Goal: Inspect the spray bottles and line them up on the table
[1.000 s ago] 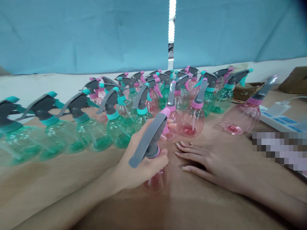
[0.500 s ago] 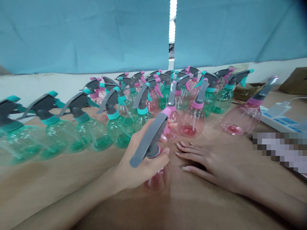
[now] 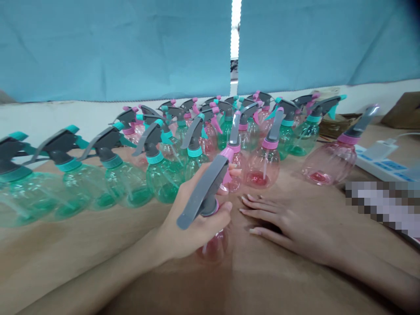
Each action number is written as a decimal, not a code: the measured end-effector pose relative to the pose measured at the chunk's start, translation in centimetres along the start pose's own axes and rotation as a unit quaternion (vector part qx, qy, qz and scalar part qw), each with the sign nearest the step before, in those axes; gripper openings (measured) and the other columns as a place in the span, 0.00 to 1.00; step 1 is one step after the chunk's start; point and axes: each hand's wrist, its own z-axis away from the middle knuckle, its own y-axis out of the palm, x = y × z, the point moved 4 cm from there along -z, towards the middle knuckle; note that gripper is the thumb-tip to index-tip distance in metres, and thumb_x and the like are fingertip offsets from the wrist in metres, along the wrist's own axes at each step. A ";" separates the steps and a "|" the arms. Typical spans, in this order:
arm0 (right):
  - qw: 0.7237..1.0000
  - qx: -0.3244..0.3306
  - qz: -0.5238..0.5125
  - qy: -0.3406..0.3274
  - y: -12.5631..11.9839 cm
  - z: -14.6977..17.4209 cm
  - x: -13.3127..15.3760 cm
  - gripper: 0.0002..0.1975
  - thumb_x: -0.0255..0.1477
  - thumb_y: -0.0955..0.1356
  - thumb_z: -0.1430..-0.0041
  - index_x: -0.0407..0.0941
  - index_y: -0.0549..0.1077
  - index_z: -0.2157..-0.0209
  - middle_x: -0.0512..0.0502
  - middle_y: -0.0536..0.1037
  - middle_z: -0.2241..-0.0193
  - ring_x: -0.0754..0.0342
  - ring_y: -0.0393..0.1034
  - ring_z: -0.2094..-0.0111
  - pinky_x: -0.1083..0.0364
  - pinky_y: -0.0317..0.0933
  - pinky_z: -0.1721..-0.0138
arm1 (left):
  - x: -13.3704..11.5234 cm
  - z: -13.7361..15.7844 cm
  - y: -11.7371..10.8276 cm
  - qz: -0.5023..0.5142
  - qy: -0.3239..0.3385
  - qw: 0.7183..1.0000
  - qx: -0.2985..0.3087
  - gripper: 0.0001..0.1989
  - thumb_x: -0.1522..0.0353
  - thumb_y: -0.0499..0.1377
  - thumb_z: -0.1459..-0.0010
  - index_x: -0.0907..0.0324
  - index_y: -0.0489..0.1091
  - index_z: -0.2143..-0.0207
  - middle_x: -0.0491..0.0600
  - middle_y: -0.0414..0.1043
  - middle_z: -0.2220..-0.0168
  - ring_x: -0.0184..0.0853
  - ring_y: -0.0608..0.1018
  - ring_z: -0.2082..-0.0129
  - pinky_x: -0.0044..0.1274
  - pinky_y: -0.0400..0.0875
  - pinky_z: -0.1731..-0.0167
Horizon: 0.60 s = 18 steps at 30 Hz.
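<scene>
My left hand (image 3: pixel 188 218) is wrapped round the neck of a pink spray bottle (image 3: pixel 212 248) with a grey and pink trigger head. Its clear pink body shows below my hand, and the nozzle points away from me. My right hand (image 3: pixel 278 223) lies open on the table to the right of that bottle, fingers stretched out and holding nothing. Just beyond its fingertips stands another pink spray bottle (image 3: pixel 262 168). Left of my left hand is a green spray bottle (image 3: pixel 164 179) with a turquoise collar.
Several green spray bottles (image 3: pixel 126 186) form a row on the left of the wooden table (image 3: pixel 131 249). More green and pink ones crowd the back. A lone pink bottle (image 3: pixel 331 162) stands right, beside a white power strip (image 3: pixel 383 164). A blue cloth (image 3: pixel 114 52) hangs behind.
</scene>
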 end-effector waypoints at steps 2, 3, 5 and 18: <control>1.000 -0.003 -0.002 -0.003 0.0 0.0 0.0 0.24 0.42 0.61 0.33 0.48 0.65 0.40 0.47 0.60 0.36 0.47 0.53 0.36 0.41 0.51 0.37 | 0.0 0.0 0.0 0.000 0.009 1.000 -0.009 0.21 0.67 0.56 0.49 0.56 0.65 0.50 0.46 0.71 0.65 0.36 0.77 0.68 0.25 0.74 0.70; 1.000 -0.005 -0.004 -0.004 0.0 0.0 0.0 0.24 0.42 0.61 0.34 0.48 0.65 0.40 0.47 0.60 0.36 0.47 0.53 0.36 0.41 0.51 0.37 | 0.0 0.0 0.0 0.001 0.011 1.000 -0.011 0.21 0.67 0.56 0.49 0.56 0.64 0.50 0.47 0.71 0.64 0.36 0.77 0.67 0.25 0.74 0.69; 1.000 -0.007 -0.009 -0.005 -0.1 0.0 0.0 0.24 0.41 0.62 0.34 0.48 0.65 0.40 0.47 0.61 0.36 0.46 0.54 0.36 0.40 0.51 0.37 | 0.1 0.1 0.0 0.002 0.009 1.000 -0.011 0.23 0.67 0.55 0.48 0.55 0.62 0.48 0.46 0.72 0.63 0.36 0.77 0.67 0.25 0.74 0.69; 1.000 -0.010 -0.022 -0.006 0.2 0.1 -0.2 0.24 0.41 0.62 0.34 0.48 0.65 0.40 0.47 0.61 0.36 0.47 0.53 0.36 0.41 0.51 0.37 | 0.1 0.1 0.0 -0.002 -0.004 1.000 -0.002 0.23 0.67 0.57 0.48 0.52 0.62 0.48 0.44 0.73 0.65 0.34 0.77 0.69 0.22 0.72 0.72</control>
